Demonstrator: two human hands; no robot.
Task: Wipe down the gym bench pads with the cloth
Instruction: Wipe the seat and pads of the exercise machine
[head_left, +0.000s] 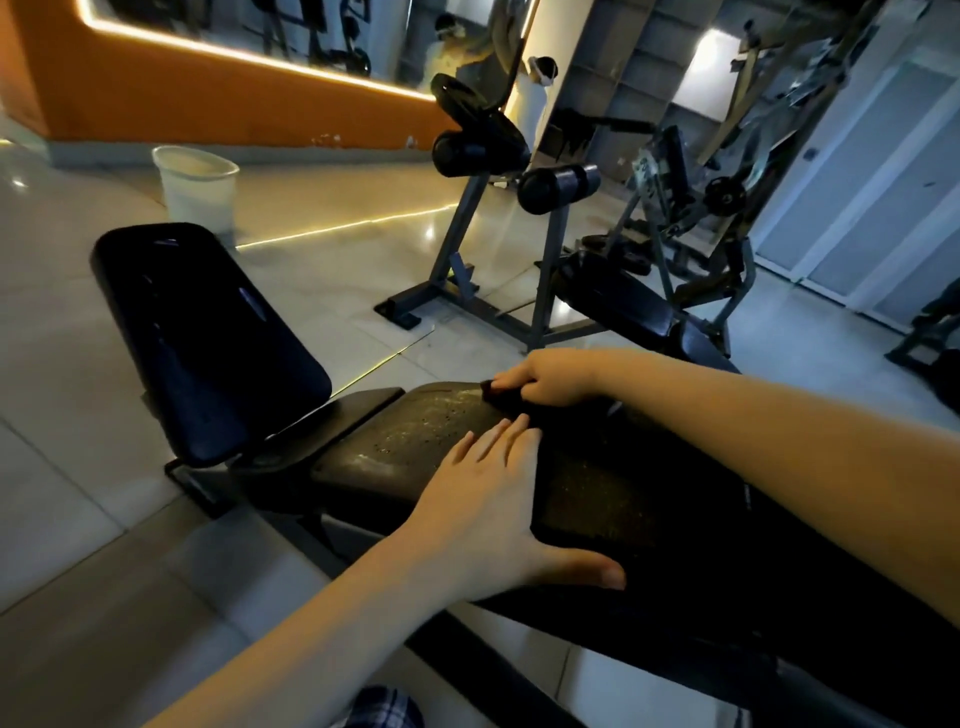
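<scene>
Head view only; looks forward and down, close over bench pad (415, 441); wide-angle.

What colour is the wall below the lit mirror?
Orange. The painted wall shows best in the head view, the only one.

A dark cloth (623, 493) lies spread over the long, dusty bench pad (410, 436). The right hand (550, 379) grips the cloth's far corner with curled fingers at the pad's far edge. The left hand (493, 509) rests flat on the pad, its fingertips at the cloth's edge and thumb along the near side. A tilted black pad (208, 338) stands beyond, and a white bin (197, 187) sits on the tiled floor (62, 395).
</scene>
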